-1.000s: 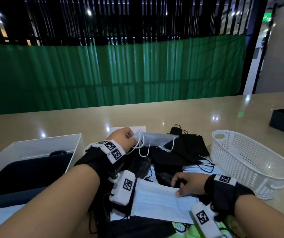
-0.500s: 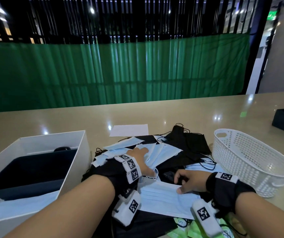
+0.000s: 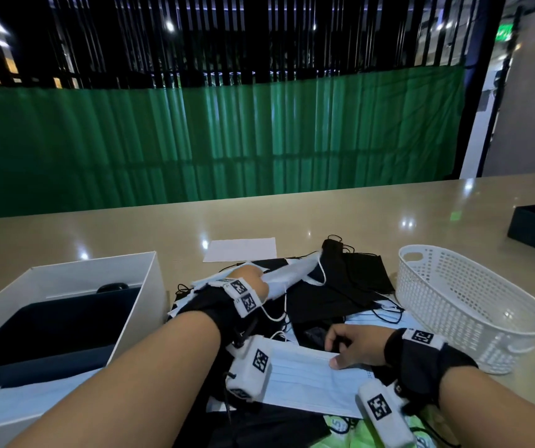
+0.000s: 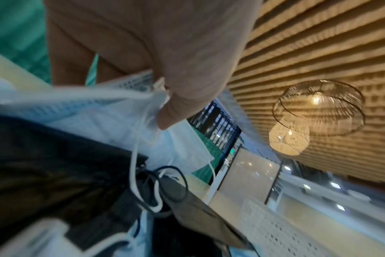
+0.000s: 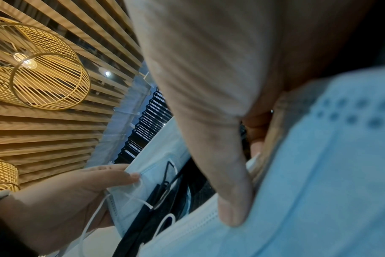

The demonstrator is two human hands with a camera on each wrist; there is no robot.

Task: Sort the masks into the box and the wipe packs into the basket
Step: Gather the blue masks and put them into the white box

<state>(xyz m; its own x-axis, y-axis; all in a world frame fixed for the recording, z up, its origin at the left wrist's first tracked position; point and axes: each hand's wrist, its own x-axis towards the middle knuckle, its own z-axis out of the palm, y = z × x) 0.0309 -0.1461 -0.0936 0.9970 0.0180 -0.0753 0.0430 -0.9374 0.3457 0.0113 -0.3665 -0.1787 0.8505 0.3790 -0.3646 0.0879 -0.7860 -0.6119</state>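
Little can be read. On the green wipe packs (image 3: 340,431) at the near edge of the mask pile, a single pale character like a "5" shows; the rest is covered. The square coded tags (image 3: 262,360) on the wrist units carry patterns, not letters.

A glossy beige table (image 3: 324,215) is catching small glints of light. Beyond it a green curtain (image 3: 214,140) is hanging below dark vertical bars (image 3: 227,37) — night lights showing through. Overhead, woven wire lamps (image 5: 40,66) are glowing amber against a slatted wooden ceiling (image 4: 319,43).
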